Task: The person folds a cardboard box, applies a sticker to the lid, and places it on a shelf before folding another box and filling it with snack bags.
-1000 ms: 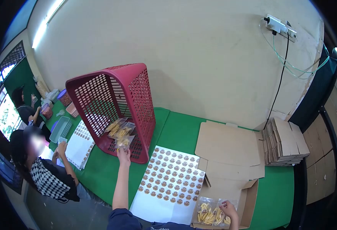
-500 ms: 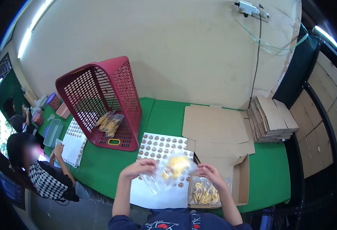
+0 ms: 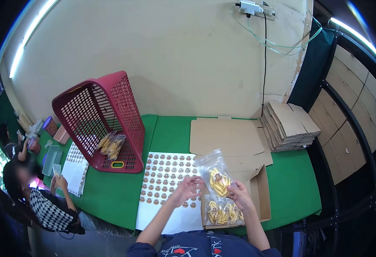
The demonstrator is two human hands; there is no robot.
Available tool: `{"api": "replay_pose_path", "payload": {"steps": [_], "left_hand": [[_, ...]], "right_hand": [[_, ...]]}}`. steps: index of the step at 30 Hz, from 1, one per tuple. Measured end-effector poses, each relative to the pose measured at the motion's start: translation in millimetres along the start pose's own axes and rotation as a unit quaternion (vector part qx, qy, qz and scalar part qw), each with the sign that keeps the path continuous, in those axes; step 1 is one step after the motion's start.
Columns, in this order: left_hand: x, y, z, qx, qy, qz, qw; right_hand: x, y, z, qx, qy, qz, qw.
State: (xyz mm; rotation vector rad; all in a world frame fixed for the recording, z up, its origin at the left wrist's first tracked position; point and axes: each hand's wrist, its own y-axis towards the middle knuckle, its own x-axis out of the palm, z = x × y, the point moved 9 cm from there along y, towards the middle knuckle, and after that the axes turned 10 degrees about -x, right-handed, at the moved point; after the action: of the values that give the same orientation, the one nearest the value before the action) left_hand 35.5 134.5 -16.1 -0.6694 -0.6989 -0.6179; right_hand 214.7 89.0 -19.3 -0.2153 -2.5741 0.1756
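A clear zip bag (image 3: 219, 183) of yellow stick-shaped snacks, with a round brown sticker on its front, is held up over the cardboard box (image 3: 263, 192). My right hand (image 3: 240, 195) grips its lower right side. Close to the bag's left edge, my left hand (image 3: 188, 189) has its fingers apart and holds nothing. Similar filled bags (image 3: 223, 214) lie inside the box, below the raised one. Under my left forearm is a white sheet of round stickers (image 3: 164, 180), its lower part bare.
A tilted red plastic basket (image 3: 132, 124) with several filled bags (image 3: 112, 145) stands at left. Folded cardboard (image 3: 288, 126) is stacked at back right. A seated co-worker (image 3: 53, 205) handles a bag beside another sticker sheet (image 3: 76, 171).
The bag has turned upright and moved right, over the box. My left hand has let go of it and opened; my right hand now grips its side. The view has shifted slightly.
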Motion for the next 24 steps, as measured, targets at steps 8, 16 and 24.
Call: {"api": "replay_pose_path", "payload": {"steps": [8,16,24], "left_hand": [[14.6,2.0,-21.4,0.122,0.442,0.186,0.869],[41.5,-13.8,-7.2,0.183,0.45,0.193,0.852],[39.4,-13.9,-6.5,0.218,0.446,0.2,0.845]], "right_hand": [[37.4,-17.2,8.4,-0.044,-0.166,-0.127,0.977],[51.7,-14.9,-8.0,-0.096,-0.169,-0.085,0.977],[53.2,-21.3,-10.4,-0.061,-0.151,-0.12,0.979]]}}
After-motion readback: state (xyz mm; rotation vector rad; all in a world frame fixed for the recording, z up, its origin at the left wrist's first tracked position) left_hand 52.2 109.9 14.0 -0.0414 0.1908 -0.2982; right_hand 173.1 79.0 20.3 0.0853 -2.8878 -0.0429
